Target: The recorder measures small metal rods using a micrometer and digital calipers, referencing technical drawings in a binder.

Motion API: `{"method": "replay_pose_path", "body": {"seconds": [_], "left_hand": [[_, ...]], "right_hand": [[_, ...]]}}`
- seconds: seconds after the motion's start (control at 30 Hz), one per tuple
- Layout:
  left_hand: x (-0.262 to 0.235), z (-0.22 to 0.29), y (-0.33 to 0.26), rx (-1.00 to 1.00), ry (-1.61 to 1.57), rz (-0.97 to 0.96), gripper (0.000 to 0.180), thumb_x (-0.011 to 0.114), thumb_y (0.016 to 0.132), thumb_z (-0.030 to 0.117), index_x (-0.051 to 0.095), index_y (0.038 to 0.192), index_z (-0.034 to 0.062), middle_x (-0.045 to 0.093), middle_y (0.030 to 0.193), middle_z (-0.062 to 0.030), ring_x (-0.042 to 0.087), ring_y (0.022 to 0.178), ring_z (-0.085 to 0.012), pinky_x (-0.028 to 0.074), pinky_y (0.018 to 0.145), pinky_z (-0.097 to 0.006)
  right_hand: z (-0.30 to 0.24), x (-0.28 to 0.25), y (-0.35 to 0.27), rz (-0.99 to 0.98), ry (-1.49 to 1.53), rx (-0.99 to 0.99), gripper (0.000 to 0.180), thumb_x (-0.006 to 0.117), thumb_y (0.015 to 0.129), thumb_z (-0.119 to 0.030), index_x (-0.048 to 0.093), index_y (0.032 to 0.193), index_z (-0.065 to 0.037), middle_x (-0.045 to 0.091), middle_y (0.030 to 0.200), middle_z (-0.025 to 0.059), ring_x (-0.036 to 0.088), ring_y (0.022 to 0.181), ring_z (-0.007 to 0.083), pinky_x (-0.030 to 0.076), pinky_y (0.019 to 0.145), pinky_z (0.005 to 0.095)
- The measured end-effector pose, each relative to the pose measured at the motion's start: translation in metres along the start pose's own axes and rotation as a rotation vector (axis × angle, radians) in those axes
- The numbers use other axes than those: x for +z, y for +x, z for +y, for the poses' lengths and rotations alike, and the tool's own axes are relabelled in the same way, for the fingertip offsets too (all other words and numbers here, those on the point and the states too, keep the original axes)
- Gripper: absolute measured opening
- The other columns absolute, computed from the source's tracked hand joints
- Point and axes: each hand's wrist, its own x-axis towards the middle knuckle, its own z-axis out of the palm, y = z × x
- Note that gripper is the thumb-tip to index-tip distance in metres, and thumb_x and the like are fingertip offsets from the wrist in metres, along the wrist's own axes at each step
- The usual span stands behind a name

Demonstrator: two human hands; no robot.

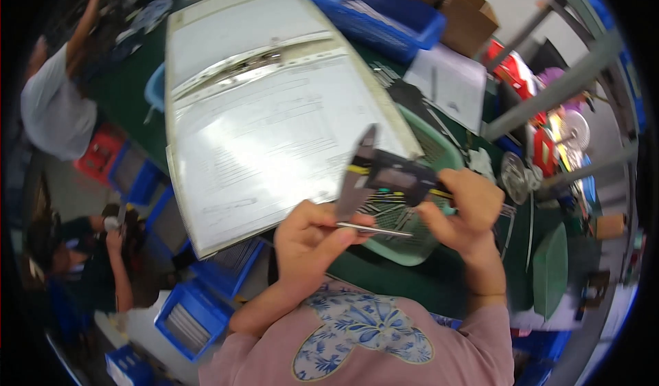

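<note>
My left hand (306, 243) pinches a thin metal rod (386, 231) between thumb and fingers, its free end pointing right. Closed around a digital caliper (398, 178) is my right hand (470, 206). The caliper's dark display body tilts over the rod, and its jaws come down beside my left fingertips. Whether the jaws touch the rod I cannot tell. Beneath both hands, a green plastic basket (447, 144) holds several thin metal rods. An open ring binder (240, 139) with drawings in glossy sleeves lies just beyond my left hand.
A blue basket (374, 32) and a cardboard box (469, 15) stand at the back. White paper (449, 87) lies right of the binder. Grey metal rails (556, 84) cross the right side. Blue crates (193, 321) stand at lower left, near two other people.
</note>
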Motion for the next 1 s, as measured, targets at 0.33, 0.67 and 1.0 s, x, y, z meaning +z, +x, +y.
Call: {"method": "replay_pose_path", "body": {"seconds": [0.33,0.67,1.0], "left_hand": [[0.005,-0.0018,0.0017,-0.025,-0.091,-0.031,0.01,0.05,0.083,-0.003,0.043,0.089,-0.0007,0.057,0.098,-0.0178,0.058,0.09,-0.0174,0.048,0.078,-0.027],[0.0035,0.0009,0.0014,-0.003,-0.003,-0.047,0.009,0.048,0.084,-0.002,0.04,0.088,0.0021,0.056,0.099,-0.0233,0.059,0.089,-0.0234,0.051,0.075,-0.031],[-0.0007,0.0025,-0.002,0.007,-0.052,0.001,0.012,0.048,0.081,-0.008,0.041,0.088,-0.0007,0.056,0.097,-0.0226,0.058,0.092,-0.0252,0.051,0.076,-0.031]], "right_hand": [[0.0006,0.0023,-0.0063,0.026,-0.02,0.035,0.028,0.07,0.062,-0.019,0.056,0.077,-0.001,0.039,0.051,0.0041,0.038,0.04,0.016,0.027,0.038,0.0262],[-0.0032,0.0012,-0.0022,0.0,0.002,0.037,0.028,0.07,0.063,-0.018,0.056,0.079,0.0,0.039,0.052,0.0034,0.036,0.04,0.015,0.026,0.038,0.0257],[-0.0054,0.0041,0.0014,0.011,-0.028,-0.004,0.031,0.073,0.062,-0.024,0.057,0.079,-0.003,0.046,0.054,0.0056,0.047,0.044,0.0198,0.034,0.04,0.0293]]}}
